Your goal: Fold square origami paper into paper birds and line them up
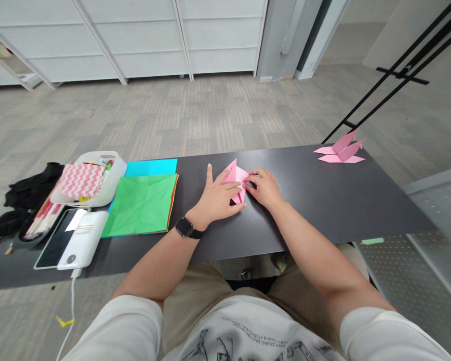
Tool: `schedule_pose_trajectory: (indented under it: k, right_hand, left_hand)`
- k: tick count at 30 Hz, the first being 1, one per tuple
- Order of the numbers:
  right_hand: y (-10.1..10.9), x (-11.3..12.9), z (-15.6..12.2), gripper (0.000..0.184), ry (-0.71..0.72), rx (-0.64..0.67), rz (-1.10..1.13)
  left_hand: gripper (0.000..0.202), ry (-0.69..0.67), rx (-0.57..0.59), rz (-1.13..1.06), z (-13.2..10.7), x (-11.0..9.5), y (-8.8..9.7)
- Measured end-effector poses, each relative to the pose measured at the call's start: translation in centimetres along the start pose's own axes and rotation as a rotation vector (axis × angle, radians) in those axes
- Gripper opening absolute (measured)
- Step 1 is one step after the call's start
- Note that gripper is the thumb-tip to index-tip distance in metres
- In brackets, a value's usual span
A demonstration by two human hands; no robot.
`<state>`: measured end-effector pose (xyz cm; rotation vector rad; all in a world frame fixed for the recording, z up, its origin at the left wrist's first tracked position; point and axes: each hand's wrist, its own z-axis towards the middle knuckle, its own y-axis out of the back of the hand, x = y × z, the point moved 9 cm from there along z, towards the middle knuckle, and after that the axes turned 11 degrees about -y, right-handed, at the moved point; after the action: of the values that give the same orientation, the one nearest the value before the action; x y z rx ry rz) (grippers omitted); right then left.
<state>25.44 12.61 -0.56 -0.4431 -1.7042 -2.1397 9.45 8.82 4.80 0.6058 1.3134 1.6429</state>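
Note:
A partly folded sheet of pink origami paper [236, 173] lies on the dark table, between my two hands. My left hand [218, 197], with a black watch at the wrist, rests spread over the paper's left and near side, the fingers stretched out. On the paper's right edge, my right hand [263, 188] has its fingertips pinched together on a fold. My fingers cover part of the paper, so its full shape is hidden.
Two folded pink paper birds [342, 150] stand at the table's far right. On the left are a stack of green paper [141, 205], a white basket [115, 175], a white power bank [83, 239] with a cable, a tablet-like device [54, 245] and black cloth [33, 185].

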Motion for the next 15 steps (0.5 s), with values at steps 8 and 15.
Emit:
schedule_pose_trajectory:
  k: [8, 15]
  right_hand:
    - [-0.2, 0.1, 0.2, 0.017, 0.004, 0.027, 0.025]
    - [-0.1, 0.3, -0.2, 0.02, 0.025, 0.055, 0.04]
  left_hand:
    - [0.067, 0.004, 0.095, -0.028, -0.6, 1.0, -1.4]
    - [0.065, 0.015, 0.121, -0.025, -0.7, 1.2, -1.5]
